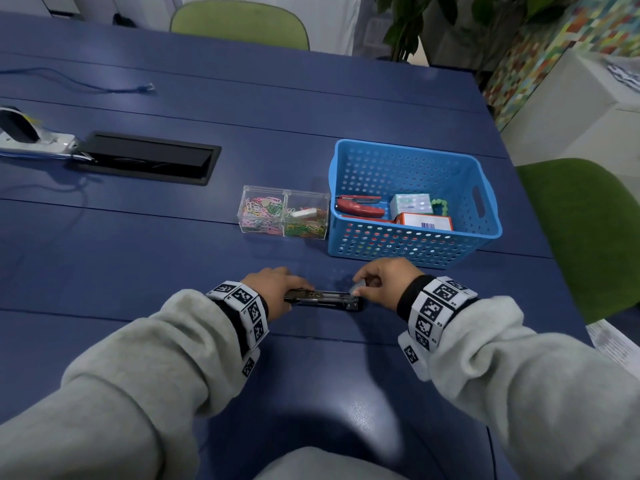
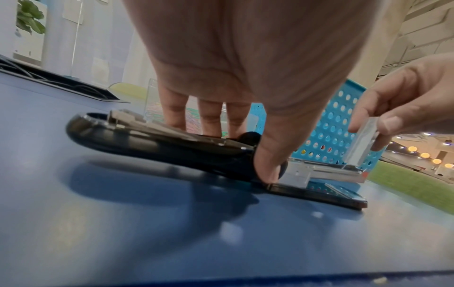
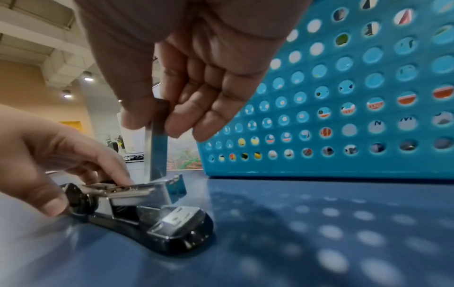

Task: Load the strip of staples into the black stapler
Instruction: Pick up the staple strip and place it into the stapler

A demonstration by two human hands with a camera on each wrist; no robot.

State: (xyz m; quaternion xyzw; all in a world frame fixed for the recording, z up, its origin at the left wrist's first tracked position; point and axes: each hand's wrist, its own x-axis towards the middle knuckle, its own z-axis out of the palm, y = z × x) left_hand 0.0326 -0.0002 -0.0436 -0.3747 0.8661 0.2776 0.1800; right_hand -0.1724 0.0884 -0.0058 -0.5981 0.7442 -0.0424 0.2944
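Note:
The black stapler [image 1: 325,301] lies opened out on the blue table [image 1: 173,258], close in front of me. Its black cover [image 2: 147,143] is folded back flat to the left and its metal magazine [image 2: 326,172] is bared above the base [image 3: 176,229]. My left hand [image 1: 280,287] grips the stapler at the hinge, thumb [image 2: 267,167] on the near side and fingers behind. My right hand [image 1: 372,284] pinches the silver strip of staples [image 3: 157,151] between thumb and fingers. The strip stands nearly upright, its lower end at the front end of the magazine [image 3: 152,192].
A blue perforated basket [image 1: 415,251] stands just behind the right hand, holding a red stapler [image 1: 360,209] and small boxes. Left of it is a clear box of coloured paper clips [image 1: 284,216]. Farther left are a black cable hatch [image 1: 149,157] and a tape dispenser [image 1: 20,129].

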